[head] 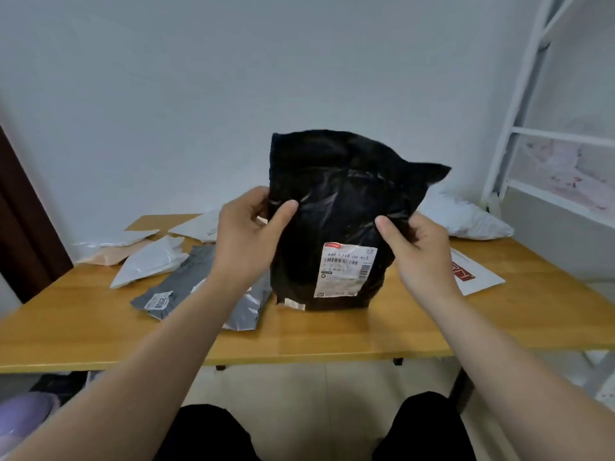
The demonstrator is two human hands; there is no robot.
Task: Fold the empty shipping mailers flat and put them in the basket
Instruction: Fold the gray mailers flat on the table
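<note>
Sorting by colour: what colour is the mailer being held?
The mailer is black; head view.

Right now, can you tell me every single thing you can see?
black mailer: one, black with white label, held upright at table's middle
grey mailer: one, grey, flat on table, left of black one
left white mailers: two, white, table's back left
right white mailer: one, white, table's back right
pink mailer: one, pale pink, table's far left
white envelope: one, white with red print, table's right
cardboard: one piece, brown, back left
table: one, yellow wood, centre
metal frame: one, white, far right
purple thing: one, floor at lower left, too blurred to name
left hand: one, pinches black mailer's left edge
right hand: one, pinches its right edge
</note>
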